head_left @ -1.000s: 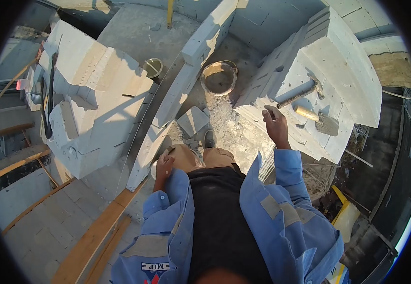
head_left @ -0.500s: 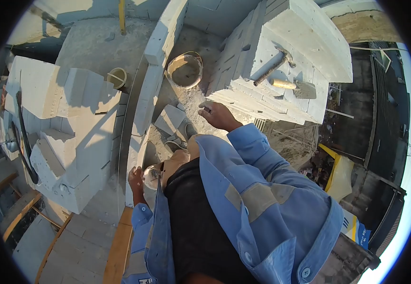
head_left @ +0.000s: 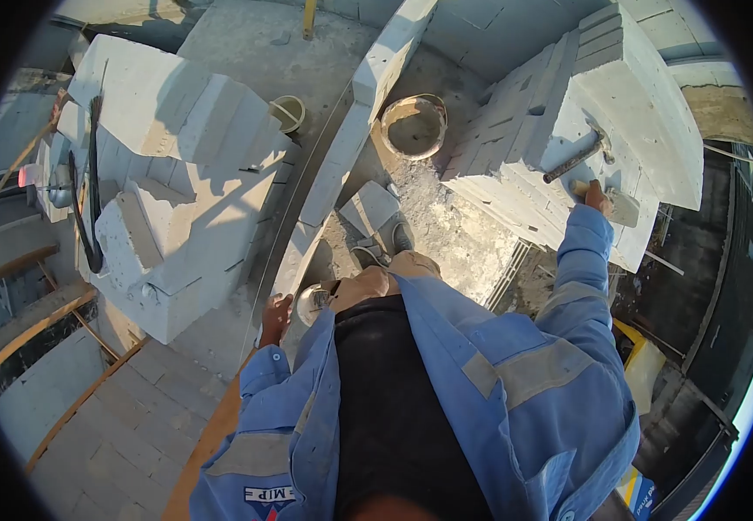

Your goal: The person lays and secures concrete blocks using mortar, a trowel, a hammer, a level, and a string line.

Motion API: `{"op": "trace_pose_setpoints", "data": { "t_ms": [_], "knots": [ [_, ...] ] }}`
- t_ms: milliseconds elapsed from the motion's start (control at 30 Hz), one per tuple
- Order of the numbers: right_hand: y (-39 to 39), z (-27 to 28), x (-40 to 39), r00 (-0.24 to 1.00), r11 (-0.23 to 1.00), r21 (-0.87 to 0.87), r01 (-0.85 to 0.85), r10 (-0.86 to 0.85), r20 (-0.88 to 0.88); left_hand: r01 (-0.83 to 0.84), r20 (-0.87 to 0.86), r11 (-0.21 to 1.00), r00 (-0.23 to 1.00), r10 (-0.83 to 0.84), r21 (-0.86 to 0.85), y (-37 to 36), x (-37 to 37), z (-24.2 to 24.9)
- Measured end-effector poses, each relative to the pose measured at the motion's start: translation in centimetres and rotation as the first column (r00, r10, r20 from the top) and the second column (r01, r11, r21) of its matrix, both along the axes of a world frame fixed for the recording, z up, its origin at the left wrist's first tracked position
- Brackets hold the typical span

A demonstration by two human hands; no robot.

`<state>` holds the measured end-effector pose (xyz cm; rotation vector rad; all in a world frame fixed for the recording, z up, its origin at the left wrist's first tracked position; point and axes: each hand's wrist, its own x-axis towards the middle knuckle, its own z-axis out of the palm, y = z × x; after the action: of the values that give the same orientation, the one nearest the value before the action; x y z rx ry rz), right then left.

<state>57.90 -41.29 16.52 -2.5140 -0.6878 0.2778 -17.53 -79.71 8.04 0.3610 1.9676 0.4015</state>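
Observation:
My right hand (head_left: 598,198) is closed around the wooden handle of a trowel (head_left: 624,209), which lies on the stack of white blocks (head_left: 558,113) at the right. The handle's end sticks out on one side of my fingers and the flat metal blade on the other. Just beyond it, a hammer (head_left: 578,156) with a dark handle rests on the same stack. My left hand (head_left: 276,318) is low at the left, against the edge of the low block wall (head_left: 335,178), fingers loosely bent and seemingly holding nothing. Beside it is a round whitish object (head_left: 311,304), partly hidden by my clothing.
A mortar-stained bucket (head_left: 414,128) stands on the dusty floor between wall and stack. A loose block piece (head_left: 369,208) lies near my feet. Across the wall are a smaller bucket (head_left: 288,114) and another block pile (head_left: 194,252), with a black tool (head_left: 92,187) on it.
My right hand has reached right and forward from above the floor and taken hold of the trowel's handle. My left hand stays by the wall edge. The camera view has shifted left.

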Motion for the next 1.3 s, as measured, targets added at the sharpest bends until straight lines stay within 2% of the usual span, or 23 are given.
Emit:
{"op": "trace_pose_setpoints", "data": {
  "t_ms": [33, 67, 133, 167, 233, 300, 333, 367, 400, 433, 467, 533, 600, 733, 800, 833, 900, 933, 1000, 1033, 1133, 1200, 1300],
  "knots": [
    [-1.1, 4.1, -3.8, 0.992, 0.995, 0.087, 0.054, -0.043, -0.121, 0.007, -0.008, 1.0, 1.0, -0.007, 0.013, 0.3, -0.6, 0.2],
    [-2.4, 3.1, -3.4, 0.99, 0.993, 0.081, 0.081, -0.071, -0.123, 0.02, -0.014, 0.999, 1.0, -0.02, 0.033, 1.0, -1.3, 0.3],
    [-3.7, 2.8, -4.0, 0.952, 0.891, 0.415, 0.182, -0.053, -0.302, 0.047, 0.002, 0.999, 0.999, -0.047, 0.021, 2.3, -2.0, 0.3],
    [-4.9, 2.0, -6.4, 0.928, 0.743, 0.605, 0.287, -0.06, -0.367, 0.032, 0.009, 0.999, 0.999, -0.032, 0.014, 3.2, -1.8, 0.8],
    [-7.8, 4.9, -14.8, 0.96, 0.653, 0.735, 0.184, 0.039, -0.276, 0.025, 0.004, 1.0, 1.0, -0.025, -0.003, 4.4, -2.2, 0.6],
    [-10.7, 4.1, -20.5, 0.964, 0.677, 0.736, -0.019, 0.208, -0.167, 0.299, -0.012, 0.949, 0.953, -0.302, -0.101, 6.0, -2.6, -2.4],
    [-11.2, 4.1, -24.4, 0.922, 0.701, 0.713, 0.02, 0.263, -0.285, 0.381, -0.082, 0.923, 0.92, -0.384, -0.046, 6.1, -2.8, -5.2],
    [-12.2, 1.6, -26.7, 0.859, 0.675, 0.73, -0.102, 0.43, -0.277, 0.444, -0.105, 0.896, 0.89, -0.444, -0.021, 7.6, -2.4, -6.2],
    [-12.3, 1.0, -29.9, 0.773, 0.866, 0.497, -0.053, 0.351, -0.529, 0.511, -0.124, 0.86, 0.853, -0.508, -0.008, 9.1, -1.5, -7.2],
    [-12.8, -2.8, -31.7, 0.677, 0.934, 0.34, -0.106, 0.319, -0.663, 0.538, -0.111, 0.843, 0.837, -0.536, -0.014, 11.5, -0.4, -7.7],
    [-13.5, -9.0, -33.6, 0.851, 0.884, 0.143, -0.444, 0.467, -0.24, 0.561, -0.094, 0.828, 0.823, -0.56, -0.015, 14.7, 1.4, -7.9],
    [-11.4, -16.9, -37.2, 0.693, 0.809, 0.263, -0.526, 0.587, -0.419, 0.597, -0.151, 0.801, 0.796, -0.585, 0.044, 21.5, 4.7, -9.6],
    [-7.6, -22.8, -40.6, 0.702, 0.855, -0.025, -0.518, 0.408, -0.583, 0.505, -0.158, 0.859, 0.858, -0.489, 0.081, 28.3, 7.6, -12.9],
    [0.9, -32.9, -44.1, 0.584, 0.95, -0.083, -0.302, 0.115, -0.804, 0.726, -0.663, 0.67, 0.579, -0.474, 0.155, 41.4, 11.3, -22.0],
    [3.4, -35.9, -44.5, 0.245, 0.984, 0.12, -0.128, 0.149, -0.958, 0.757, -0.757, 0.632, 0.509, -0.409, 0.168, 46.8, 13.3, -23.7],
    [4.2, -37.9, -44.3, 0.234, 0.987, 0.091, -0.134, 0.121, -0.965, 0.754, -0.75, 0.642, 0.504, -0.428, 0.14, 48.2, 13.8, -24.9],
    [6.1, -41.1, -43.8, 0.676, 0.903, 0.211, -0.375, 0.422, -0.604, 0.766, -0.773, 0.638, 0.454, -0.444, 0.083, 50.5, 14.7, -26.4],
    [7.5, -41.2, -43.4, 0.675, 0.906, 0.199, -0.373, 0.413, -0.611, 0.766, -0.768, 0.638, 0.451, -0.455, 0.073, 51.0, 15.1, -26.7],
    [11.3, -40.7, -41.6, 0.269, 0.964, 0.115, -0.24, 0.18, -0.946, 0.631, -0.73, 0.776, 0.519, -0.445, -0.024, 51.7, 16.3, -26.7],
    [13.5, -40.9, -40.9, 0.175, 0.952, 0.193, -0.237, 0.237, -0.956, 0.634, -0.722, 0.773, 0.523, -0.453, -0.025, 52.3, 16.7, -27.0],
    [19.6, -42.4, -40.2, 0.2, 0.952, -0.003, -0.307, 0.061, -0.978, 0.561, -0.695, 0.823, 0.555, -0.457, -0.093, 51.3, 16.5, -27.0],
    [22.1, -45.1, -39.4, 0.168, 0.948, -0.037, -0.316, 0.018, -0.986, 0.622, -0.793, 0.779, 0.435, -0.427, -0.078, 51.1, 16.4, -28.1],
    [23.4, -45.1, -38.4, 0.248, 0.711, -0.092, -0.698, 0.119, -0.961, 0.52, -0.722, 0.838, 0.514, -0.464, -0.169, 51.5, 16.9, -27.6]
  ]
}}
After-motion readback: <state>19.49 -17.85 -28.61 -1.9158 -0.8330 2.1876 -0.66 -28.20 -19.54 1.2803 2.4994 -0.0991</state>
